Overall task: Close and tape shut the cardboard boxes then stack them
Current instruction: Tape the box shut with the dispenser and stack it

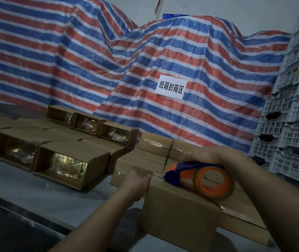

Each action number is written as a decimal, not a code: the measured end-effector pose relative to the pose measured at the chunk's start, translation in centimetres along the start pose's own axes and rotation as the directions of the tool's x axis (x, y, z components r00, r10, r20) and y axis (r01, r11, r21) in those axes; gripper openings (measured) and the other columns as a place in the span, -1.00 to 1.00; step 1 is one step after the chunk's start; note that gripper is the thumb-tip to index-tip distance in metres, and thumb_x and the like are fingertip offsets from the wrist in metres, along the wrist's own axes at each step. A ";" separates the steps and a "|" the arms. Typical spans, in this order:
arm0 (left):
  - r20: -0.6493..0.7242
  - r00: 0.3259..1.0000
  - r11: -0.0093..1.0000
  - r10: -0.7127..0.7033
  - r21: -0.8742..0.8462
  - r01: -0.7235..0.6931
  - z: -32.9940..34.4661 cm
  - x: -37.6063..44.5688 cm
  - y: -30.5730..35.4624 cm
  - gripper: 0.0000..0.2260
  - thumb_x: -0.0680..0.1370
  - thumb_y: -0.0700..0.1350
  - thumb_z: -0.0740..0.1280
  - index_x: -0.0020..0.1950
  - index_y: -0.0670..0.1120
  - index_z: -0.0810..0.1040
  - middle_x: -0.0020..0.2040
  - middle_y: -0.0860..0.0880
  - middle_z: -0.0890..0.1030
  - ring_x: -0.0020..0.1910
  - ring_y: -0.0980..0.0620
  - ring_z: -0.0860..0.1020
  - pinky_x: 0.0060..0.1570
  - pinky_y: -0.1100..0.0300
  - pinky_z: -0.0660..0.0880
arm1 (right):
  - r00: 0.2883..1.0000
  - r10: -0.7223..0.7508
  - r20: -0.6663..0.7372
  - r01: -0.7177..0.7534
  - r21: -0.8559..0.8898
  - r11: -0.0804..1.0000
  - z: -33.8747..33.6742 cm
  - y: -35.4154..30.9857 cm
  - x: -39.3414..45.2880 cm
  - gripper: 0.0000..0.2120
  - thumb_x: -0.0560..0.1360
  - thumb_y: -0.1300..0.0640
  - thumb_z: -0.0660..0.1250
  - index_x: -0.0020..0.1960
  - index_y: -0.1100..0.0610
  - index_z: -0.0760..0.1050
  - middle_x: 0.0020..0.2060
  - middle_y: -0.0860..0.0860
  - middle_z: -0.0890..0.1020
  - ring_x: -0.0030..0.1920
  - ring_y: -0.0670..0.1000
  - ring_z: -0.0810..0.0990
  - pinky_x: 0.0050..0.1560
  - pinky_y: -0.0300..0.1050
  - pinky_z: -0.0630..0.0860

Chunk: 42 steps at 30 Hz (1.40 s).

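Observation:
A closed cardboard box lies in front of me on the grey table. My left hand grips its far left top corner. My right hand holds a blue and orange tape dispenser pressed on the box top, its clear tape roll toward me. A strip of tape runs along the top seam behind the dispenser. Taped boxes are stacked just beyond. Several open boxes with shiny packets inside lie on their sides to the left.
A red, white and blue striped tarp covers a pile behind the table and carries a white paper sign. Stacked grey plastic crates stand at the right. The table's dark front edge runs along the lower left.

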<state>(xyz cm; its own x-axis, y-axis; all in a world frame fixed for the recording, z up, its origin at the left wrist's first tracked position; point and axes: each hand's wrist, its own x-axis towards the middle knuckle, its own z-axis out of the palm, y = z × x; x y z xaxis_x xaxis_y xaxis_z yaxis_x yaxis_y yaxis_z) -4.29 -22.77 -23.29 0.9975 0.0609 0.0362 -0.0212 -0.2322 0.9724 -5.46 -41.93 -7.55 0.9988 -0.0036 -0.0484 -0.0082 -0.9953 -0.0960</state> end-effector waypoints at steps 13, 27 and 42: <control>0.082 0.995 0.999 0.051 -0.012 -0.051 -0.6 1.0 2.0 -0.66 0.64 0.20 0.12 -0.05 -0.03 0.48 -0.24 -0.02 0.47 -0.34 0.07 0.37 -0.40 0.25 0.31 | 0.996 -0.076 0.039 0.078 -0.055 0.995 -0.1 0.6 1.0 -0.79 0.65 -0.19 0.18 0.03 -0.10 0.50 -0.15 -0.09 0.68 -0.16 -0.14 0.64 -0.08 -0.24 0.47; 0.272 0.960 0.982 -0.066 0.188 0.014 0.0 1.1 2.6 -0.69 0.60 0.19 0.19 -0.01 -0.04 0.51 -0.14 -0.05 0.45 -0.24 0.03 0.36 -0.32 0.23 0.32 | 0.992 0.013 0.128 -0.025 0.096 0.995 -1.2 1.6 -0.2 -0.58 0.61 -0.29 0.19 0.04 0.05 0.55 -0.42 -0.11 0.65 -0.44 -0.18 0.60 -0.37 -0.33 0.50; 0.220 0.973 0.890 0.073 0.425 -0.163 -0.3 -0.9 4.4 -0.69 0.68 0.07 0.12 0.22 -0.12 0.45 -0.07 -0.07 0.51 -0.23 0.05 0.41 -0.37 0.28 0.36 | 0.986 0.164 0.039 -0.154 -0.195 0.969 -1.5 7.0 -1.1 -0.47 0.41 -0.50 0.19 -0.16 -0.06 0.61 -0.50 -0.15 0.62 -0.52 -0.18 0.56 -0.23 -0.15 0.45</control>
<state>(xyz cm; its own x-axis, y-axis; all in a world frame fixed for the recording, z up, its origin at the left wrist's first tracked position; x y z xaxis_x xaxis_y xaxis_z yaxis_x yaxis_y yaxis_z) -5.34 -23.59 -18.95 0.9836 -0.1713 0.0559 -0.1529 -0.6296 0.7617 -6.58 -49.05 -6.72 0.9812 -0.1634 -0.1025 -0.1524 -0.9824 0.1080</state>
